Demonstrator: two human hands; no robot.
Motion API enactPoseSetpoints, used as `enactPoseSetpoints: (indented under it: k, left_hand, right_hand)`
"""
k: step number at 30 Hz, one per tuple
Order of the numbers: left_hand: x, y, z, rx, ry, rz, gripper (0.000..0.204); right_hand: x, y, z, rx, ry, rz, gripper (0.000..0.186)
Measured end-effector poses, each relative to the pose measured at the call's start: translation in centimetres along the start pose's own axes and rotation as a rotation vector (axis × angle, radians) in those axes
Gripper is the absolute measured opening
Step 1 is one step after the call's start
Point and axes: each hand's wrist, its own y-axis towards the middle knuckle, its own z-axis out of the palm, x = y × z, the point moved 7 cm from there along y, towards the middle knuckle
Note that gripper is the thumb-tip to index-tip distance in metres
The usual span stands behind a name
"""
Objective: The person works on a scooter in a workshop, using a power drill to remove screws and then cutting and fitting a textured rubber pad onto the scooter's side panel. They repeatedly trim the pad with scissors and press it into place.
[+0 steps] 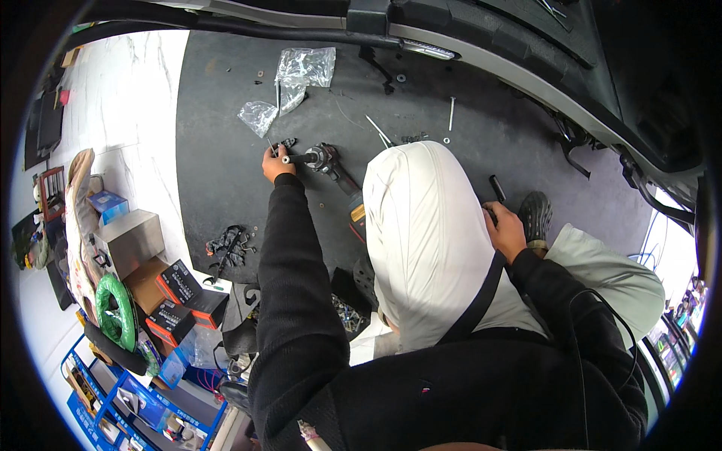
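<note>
My left hand [278, 164] is out on the dark mat [226, 188], fingers closed round something small beside a thin metal rod [272, 146] and small black parts [287, 143]. Just right of it lies a cordless power tool [338, 180] with a socket on its nose and a yellow-and-black base. My right hand [508, 229], beside my raised knee [410, 210] in pale trousers, is closed on a dark object, mostly hidden by the fingers. A short black cylinder [495, 186] is just above it. Clear plastic bags [307, 66] lie beyond my left hand.
A dark bumper-like overhang [481, 52] spans the top. A long bolt [452, 113], washers [401, 78] and pointed tools [376, 128] lie on the mat. Left are a metal box [131, 240], cartons [180, 286], a green coil [107, 308] and blue racks [150, 406]. A tangled black bundle [229, 252] sits nearby.
</note>
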Motion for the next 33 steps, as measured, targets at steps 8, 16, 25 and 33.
enactPoseSetpoints:
  k: [8,16,25,33]
  left_hand:
    - [0.6,0.1,0.2,-0.065,-0.052,-0.011,0.038]
    - [-2.8,-1.5,-8.5,-0.198,-0.777,-0.332,0.024]
    - [-16.1,-7.6,-20.1,0.177,-1.289,-0.133,0.022]
    - [-27.5,-17.2,-19.0,0.720,-1.654,-0.193,0.020]
  right_hand:
    - [0.0,0.4,-0.1,0.031,-0.008,0.048,0.030]
    - [-1.4,2.8,0.2,0.037,-0.056,0.013,0.031]
    - [-3.0,5.7,2.5,0.101,-0.174,-0.032,0.036]
    - [1.5,8.3,4.8,0.237,-0.145,-0.087,0.039]
